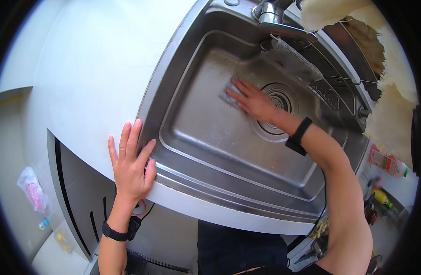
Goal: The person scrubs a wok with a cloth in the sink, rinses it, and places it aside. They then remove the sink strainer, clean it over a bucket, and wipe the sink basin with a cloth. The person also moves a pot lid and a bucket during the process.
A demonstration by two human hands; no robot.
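Observation:
My right hand (257, 103) reaches into the stainless steel sink (210, 130) and presses a small grey cloth or scouring pad (230, 95) flat against the basin floor. Its fingers are slightly blurred and lie over the pad, left of the round drain strainer (275, 101). At the sink's near left corner, my left hand (132, 161) rests with spread fingers on the rim and the white countertop (103, 68), holding nothing. Both wrists wear black bands.
A chrome faucet (270, 17) stands at the back of the sink. A grey mesh cloth (293, 60) hangs beside a wire rack (325, 92) along the right wall. Torn cream sheet material (389, 113) overhangs the right edge, above a pink-labelled bottle (386, 161).

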